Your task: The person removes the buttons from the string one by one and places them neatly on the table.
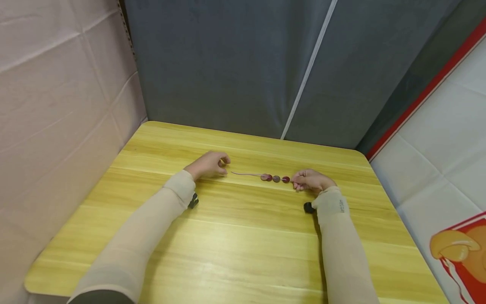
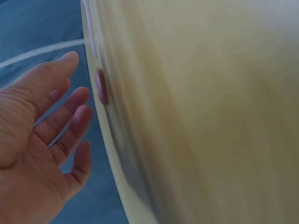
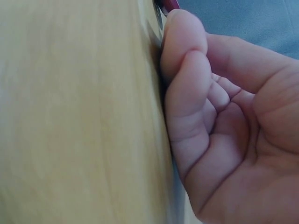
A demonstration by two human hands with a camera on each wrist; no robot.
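A thin cord with three dark red beads lies across the yellow wooden table. My right hand has its fingers curled and pinches the cord's right end, just past the last bead. The right wrist view shows those curled fingers against the table with one red bead at the top edge. My left hand rests on the table just left of the cord's free end. In the left wrist view its fingers are relaxed and spread, holding nothing, with a blurred bead beyond them.
A grey fabric backdrop with a white strip stands behind the table. A pinkish sheet hangs at the left, and a white and red banner is at the right. Black wrist cameras sit under both sleeves.
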